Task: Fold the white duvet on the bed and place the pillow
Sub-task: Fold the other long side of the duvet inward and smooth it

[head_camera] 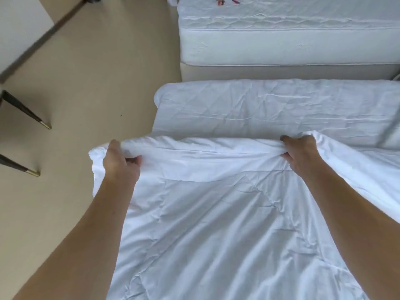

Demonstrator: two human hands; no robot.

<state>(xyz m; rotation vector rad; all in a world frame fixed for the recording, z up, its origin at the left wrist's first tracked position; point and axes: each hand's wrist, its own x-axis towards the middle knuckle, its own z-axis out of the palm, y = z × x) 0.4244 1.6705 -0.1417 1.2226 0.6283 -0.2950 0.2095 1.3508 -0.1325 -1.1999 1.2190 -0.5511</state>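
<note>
The beige floor (91,83) fills the left side of your view and runs up between the furniture. Across the top sits a second bed: a bare quilted mattress (287,37) on a grey base (281,73), with something small and red lying on its far edge, too blurred to identify. Along the upper left a pale wall (19,27) meets the floor at a dark skirting strip (52,27).

Directly below you is the bed you are working on, and the white duvet (216,213) covers nearly all of it, creased and spread from the bottom of the frame up to your hands. Beyond your hands a second, greyer-looking layer of the same bedding (270,109) stretches on to the bed's far end, its left corner rounded over.

At the left edge two dark tapered furniture legs (26,109) with brass tips stand on the floor.

Your left hand (121,161) grips the duvet's raised fold at its left corner, fingers curled over the top and thumb underneath. Your right hand (300,152) clamps the same fold further right, bunching the fabric.
</note>
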